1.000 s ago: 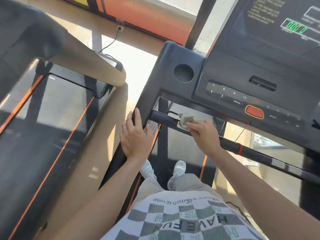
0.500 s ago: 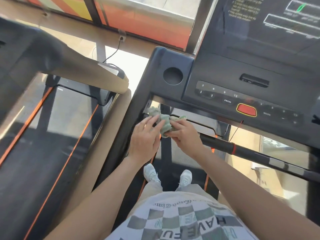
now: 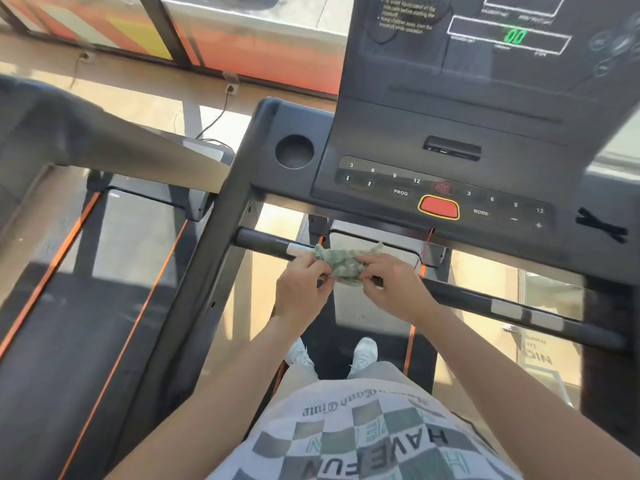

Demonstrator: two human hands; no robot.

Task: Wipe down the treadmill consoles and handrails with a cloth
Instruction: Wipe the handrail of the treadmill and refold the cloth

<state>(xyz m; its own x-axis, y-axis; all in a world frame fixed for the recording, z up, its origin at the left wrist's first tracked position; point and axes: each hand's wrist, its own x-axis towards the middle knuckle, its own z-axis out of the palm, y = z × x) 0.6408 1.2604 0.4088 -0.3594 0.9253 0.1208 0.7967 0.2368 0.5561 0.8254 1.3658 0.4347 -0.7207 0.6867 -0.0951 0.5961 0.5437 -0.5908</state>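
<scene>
Green crumpled cloth point(image 3: 341, 263) sits at 12 o'clock over the front handrail point(image 3: 485, 299), pinched by left hand point(image 3: 301, 289) & right hand point(image 3: 391, 285), prob to spread it w/ a fresh side for wiping.
</scene>
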